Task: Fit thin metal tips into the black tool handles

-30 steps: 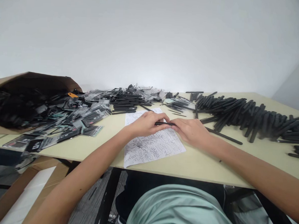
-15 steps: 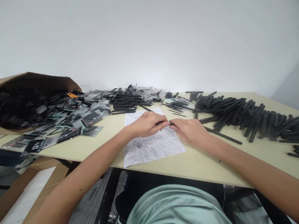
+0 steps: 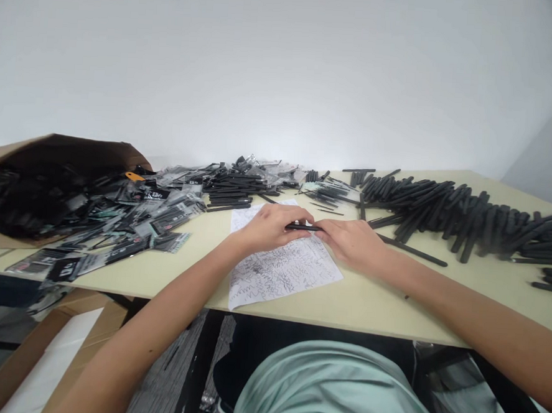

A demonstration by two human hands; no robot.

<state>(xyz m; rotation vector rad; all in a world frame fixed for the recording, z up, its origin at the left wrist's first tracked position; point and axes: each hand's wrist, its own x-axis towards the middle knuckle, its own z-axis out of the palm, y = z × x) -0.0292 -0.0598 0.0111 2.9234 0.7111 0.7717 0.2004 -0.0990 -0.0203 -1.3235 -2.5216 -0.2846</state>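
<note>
A slim black pen [image 3: 301, 227] lies level between my two hands, above a white sheet of paper [image 3: 281, 278] covered in dark squiggles. My left hand [image 3: 270, 226] is closed round one end, with the thumb below and the fingers over it. At the other end, the fingertips of my right hand [image 3: 346, 237] pinch it. Part of the pen is hidden by the fingers, so I cannot tell whether it is capped.
Right of my hands lies a long pile of black pens [image 3: 425, 206]. Thin refills [image 3: 330, 190] sit behind them. Further left are stacked black pens [image 3: 233, 188] and clear packets [image 3: 163, 209], spilling from a cardboard box [image 3: 50, 140]. Another box [image 3: 66, 343] stands below the table edge.
More of the black pen shows between my hands, as the left fingers and thumb have parted slightly around it. The paper and piles have stayed put.
</note>
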